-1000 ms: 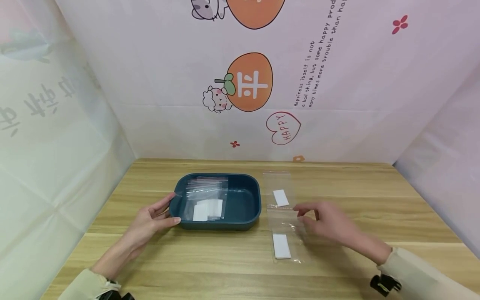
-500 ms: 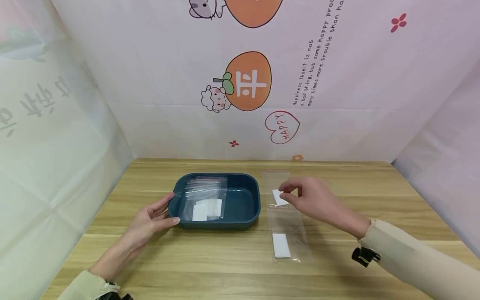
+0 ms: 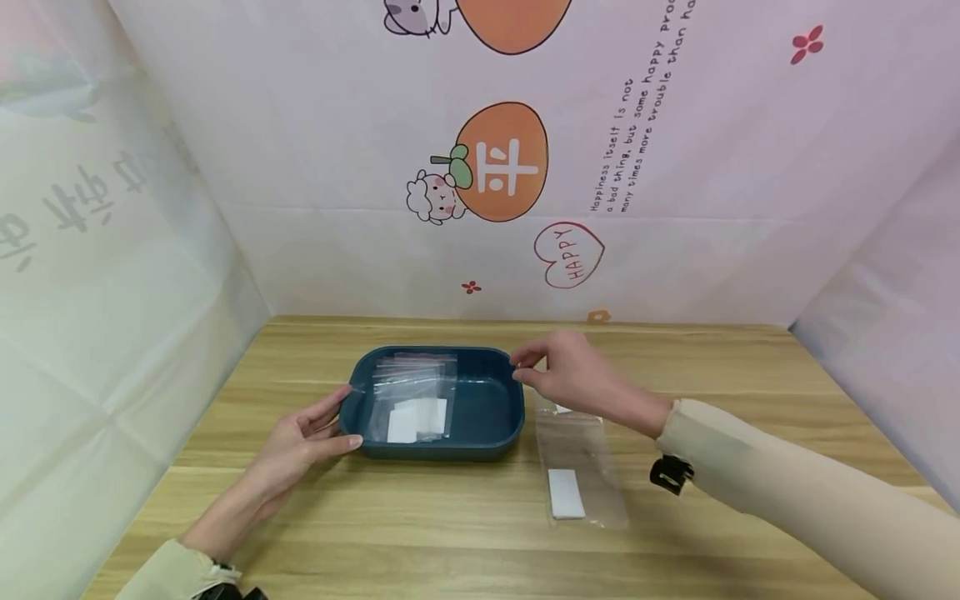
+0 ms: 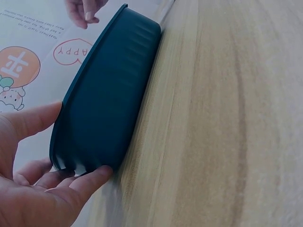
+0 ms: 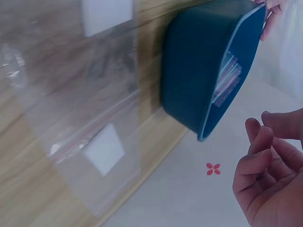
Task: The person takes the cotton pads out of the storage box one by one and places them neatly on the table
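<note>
My left hand [image 3: 296,442] holds the left end of a dark teal plastic bin [image 3: 483,451], its thumb at the front corner and its fingers against the left end. Inside the bin's left half lie several small clear zip bags [image 3: 408,382] with white pieces in them. My right hand [image 3: 573,375] hovers at the bin's right back corner, fingers loosely bent and nothing visible between them. In the right wrist view, two flat zip bags lie on the table: a near bag [image 5: 57,90] and a far bag [image 5: 124,176], each with a white rectangle inside.
A wooden table [image 3: 420,533] carries everything. Behind it rises a printed cloth backdrop [image 3: 360,267] with cartoon figures and lettering. More pale cloth hangs at the left side [image 3: 112,317] and right side [image 3: 892,275].
My right hand has moved left and away from the near bag, past the far bag, to the bin's right back corner. My left hand and the bin have stayed in place.
</note>
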### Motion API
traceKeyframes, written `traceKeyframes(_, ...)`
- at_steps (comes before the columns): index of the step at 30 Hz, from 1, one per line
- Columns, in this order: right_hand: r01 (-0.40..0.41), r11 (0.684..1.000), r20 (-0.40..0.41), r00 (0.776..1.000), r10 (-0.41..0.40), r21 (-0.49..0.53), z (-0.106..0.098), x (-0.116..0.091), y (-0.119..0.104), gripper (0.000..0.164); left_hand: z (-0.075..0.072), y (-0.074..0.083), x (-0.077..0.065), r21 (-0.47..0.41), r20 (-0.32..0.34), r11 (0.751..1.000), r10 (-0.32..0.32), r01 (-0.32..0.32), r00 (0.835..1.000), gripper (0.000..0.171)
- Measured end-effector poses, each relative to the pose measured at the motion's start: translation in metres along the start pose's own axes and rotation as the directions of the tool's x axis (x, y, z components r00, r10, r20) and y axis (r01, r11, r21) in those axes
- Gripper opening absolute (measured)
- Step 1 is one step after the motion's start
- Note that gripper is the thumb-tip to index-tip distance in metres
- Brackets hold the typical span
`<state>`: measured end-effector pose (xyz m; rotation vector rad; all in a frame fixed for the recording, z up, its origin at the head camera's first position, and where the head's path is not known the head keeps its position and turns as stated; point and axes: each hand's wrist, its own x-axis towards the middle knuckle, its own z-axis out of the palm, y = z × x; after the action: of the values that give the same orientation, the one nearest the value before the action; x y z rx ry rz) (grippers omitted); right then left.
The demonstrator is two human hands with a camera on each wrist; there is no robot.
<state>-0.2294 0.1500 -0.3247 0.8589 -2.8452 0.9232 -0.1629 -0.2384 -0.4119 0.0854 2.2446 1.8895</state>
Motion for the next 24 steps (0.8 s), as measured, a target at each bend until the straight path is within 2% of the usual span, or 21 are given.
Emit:
traceKeyframes(7, -0.004, 0.999, 0.065, 0.998, 0.006, -0.039, 0.008, 0.023, -0.012, 0.01, 0.0, -0.001, 0.0, -0.011, 0.001, 1.0, 0.004, -0.004, 1.0, 0.088)
traceKeyframes(18, 0.001, 0.999, 0.147, 0.989, -0.009, 0.053, 0.027, 0.05, -0.02, 0.011, 0.001, -0.001, 0.0, -0.016, 0.005, 1.0, 0.011, -0.011, 1.0, 0.089)
traceKeyframes(24, -0.009, 0.997, 0.222, 0.975, -0.008, 0.077, 0.04, 0.06, -0.022, 0.013, 0.001, -0.001, 0.0, -0.019, 0.008, 1.0, 0.017, -0.016, 1.0, 0.088)
